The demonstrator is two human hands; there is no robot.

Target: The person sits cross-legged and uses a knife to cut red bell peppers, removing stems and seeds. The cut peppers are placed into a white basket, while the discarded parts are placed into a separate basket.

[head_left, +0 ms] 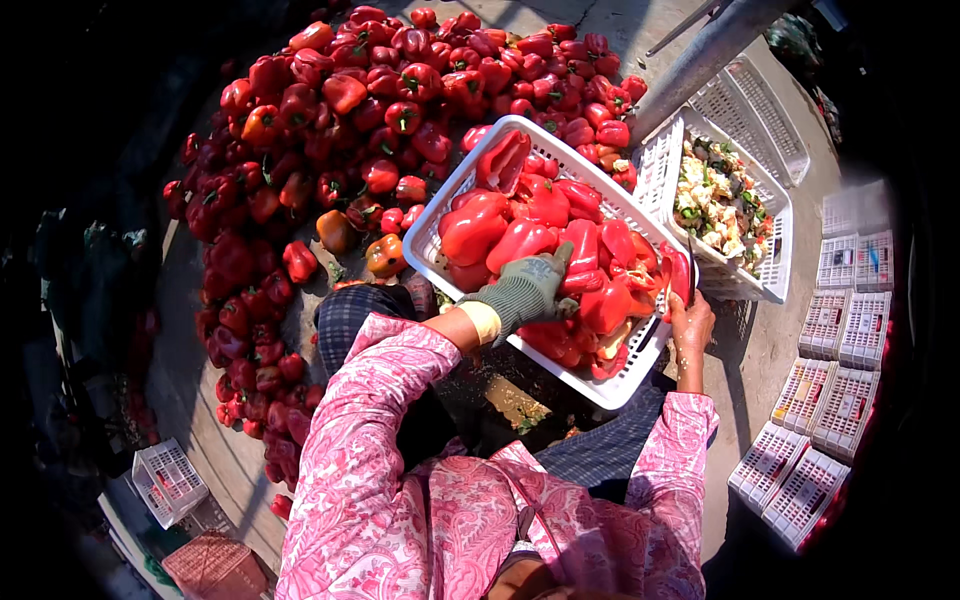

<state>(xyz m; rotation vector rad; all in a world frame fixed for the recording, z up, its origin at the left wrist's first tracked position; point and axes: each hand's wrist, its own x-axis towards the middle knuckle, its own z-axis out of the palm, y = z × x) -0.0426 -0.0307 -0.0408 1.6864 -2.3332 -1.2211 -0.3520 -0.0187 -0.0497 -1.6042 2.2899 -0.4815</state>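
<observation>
A white plastic crate (455,193) sits tilted across my lap, filled with cut red bell pepper pieces (520,243). My left hand (530,283), in a grey-green glove, reaches into it; its thumb and fingers close around a red bell pepper piece (585,262). At the crate's right rim my bare right hand (691,325) is closed around a thin dark knife (691,268), its handle hidden by the fingers. Another pepper piece (677,272) rests against that blade. Some pieces show pale inner flesh and seeds.
A large heap of whole red peppers (345,95) spreads ahead and left. Beside my crate, another white crate (775,255) holds pepper cores and scraps (722,205). A metal pole (700,70) slants nearby. Stacked white crates (825,405) line the right; a reddish crate (215,567) stands lower left.
</observation>
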